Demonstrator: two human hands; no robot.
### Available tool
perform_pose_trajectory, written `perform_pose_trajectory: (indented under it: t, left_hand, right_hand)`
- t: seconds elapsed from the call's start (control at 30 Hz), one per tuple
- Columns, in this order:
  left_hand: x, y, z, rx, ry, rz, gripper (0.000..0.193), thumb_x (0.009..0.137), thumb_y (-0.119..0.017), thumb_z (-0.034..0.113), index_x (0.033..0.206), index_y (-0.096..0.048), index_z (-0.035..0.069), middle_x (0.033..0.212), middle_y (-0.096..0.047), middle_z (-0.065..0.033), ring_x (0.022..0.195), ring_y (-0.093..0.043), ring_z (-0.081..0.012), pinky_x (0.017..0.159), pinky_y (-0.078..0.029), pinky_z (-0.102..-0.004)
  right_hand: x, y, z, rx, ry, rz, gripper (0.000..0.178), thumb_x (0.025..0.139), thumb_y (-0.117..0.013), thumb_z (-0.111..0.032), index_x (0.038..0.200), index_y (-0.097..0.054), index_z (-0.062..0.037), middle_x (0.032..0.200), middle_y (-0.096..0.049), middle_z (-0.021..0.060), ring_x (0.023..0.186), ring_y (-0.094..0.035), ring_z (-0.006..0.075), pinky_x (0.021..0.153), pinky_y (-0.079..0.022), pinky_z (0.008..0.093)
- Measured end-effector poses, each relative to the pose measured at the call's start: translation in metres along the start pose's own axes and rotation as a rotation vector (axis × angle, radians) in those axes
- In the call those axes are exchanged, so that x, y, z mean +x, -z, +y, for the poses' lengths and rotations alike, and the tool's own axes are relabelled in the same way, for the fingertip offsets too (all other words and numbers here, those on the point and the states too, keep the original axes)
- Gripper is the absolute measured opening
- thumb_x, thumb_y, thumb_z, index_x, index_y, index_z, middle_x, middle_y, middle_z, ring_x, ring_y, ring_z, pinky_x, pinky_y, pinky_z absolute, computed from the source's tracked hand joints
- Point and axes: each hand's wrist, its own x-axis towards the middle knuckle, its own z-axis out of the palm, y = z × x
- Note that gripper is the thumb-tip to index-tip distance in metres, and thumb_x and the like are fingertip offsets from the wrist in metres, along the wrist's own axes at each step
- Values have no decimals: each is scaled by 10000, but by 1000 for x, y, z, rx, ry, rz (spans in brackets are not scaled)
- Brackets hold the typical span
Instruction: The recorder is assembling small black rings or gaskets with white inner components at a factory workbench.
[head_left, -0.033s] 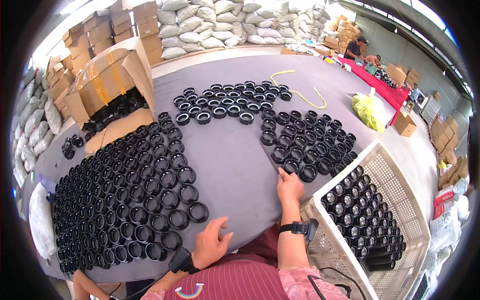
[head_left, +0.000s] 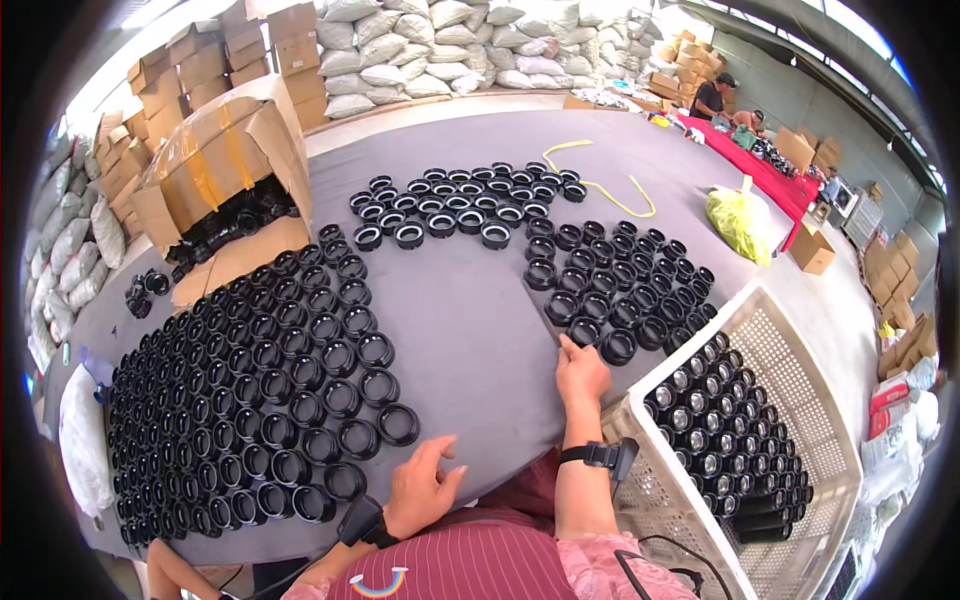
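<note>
My right hand [head_left: 583, 375] reaches to the front of the right-hand group of black rings. Its fingers are curled closed at the near side of a black ring [head_left: 584, 333], partly hiding their grip. Another black ring [head_left: 618, 347] stands just right of it. My left hand [head_left: 425, 490] hovers low near the table's front edge, open with thumb and fingers apart and nothing in it. Closest to it are a large black ring [head_left: 398, 425] and the dense left-hand block of black rings [head_left: 240, 395]. A third group of rings [head_left: 440, 224], with pale insides, sits farther back.
A perforated cream crate [head_left: 800, 375] holds black cylinders with shiny ends on my right. A tipped carton [head_left: 215, 160] spills black parts at the back left. Yellow strap [head_left: 605, 193] and a yellow bag [head_left: 737, 225] lie behind. Another person's arm [head_left: 172, 572] shows lower left.
</note>
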Motion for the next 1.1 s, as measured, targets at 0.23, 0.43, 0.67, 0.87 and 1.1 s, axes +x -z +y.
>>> perform_pose_trajectory:
  t: [0.23, 0.43, 0.67, 0.87, 1.1]
  left_hand:
    - [-7, 8, -6, -8, 19, 71, 417, 847, -716, 137, 1227, -570, 47, 984, -663, -95, 596, -638, -210, 537, -497, -341]
    - [33, 34, 10, 220, -129, -13, 345, 864, -698, 207, 1166, -604, 71, 968, -652, -126, 711, -653, -315, 627, -523, -413]
    - [191, 54, -33, 485, -296, 319, 273, 841, -687, 160, 1087, -611, 70, 944, -585, -131, 874, -594, -326, 755, -486, -419]
    - [338, 67, -143, 681, -93, 430, 516, 723, -779, 302, 1186, -596, 164, 1150, -560, -99, 1092, -530, -327, 890, -435, -487]
    - [437, 80, -229, 704, 126, 243, 782, 619, -777, 367, 1356, -539, 260, 1334, -465, -236, 1240, -388, -464, 1061, -360, -544]
  right_hand:
    - [9, -3, -9, 2, -107, 5, 265, 915, -617, -366, 1161, -715, -346, 971, -647, 88, 901, -661, 338, 791, -531, 442]
    - [-51, 2, 21, 114, 228, 29, 302, 901, -644, -263, 1192, -690, -197, 872, -627, 143, 790, -634, 387, 712, -497, 493]
    - [-88, 5, 33, 205, 504, 212, 225, 833, -698, -163, 1049, -710, -100, 745, -580, 100, 630, -550, 332, 609, -408, 441]
    - [-79, -5, 35, 212, 486, 217, 191, 810, -702, -190, 984, -720, -115, 673, -533, 77, 576, -512, 308, 560, -366, 426]
    - [-76, 16, 24, 161, 473, 188, 168, 892, -680, -229, 999, -745, -116, 710, -593, 105, 595, -530, 328, 555, -422, 421]
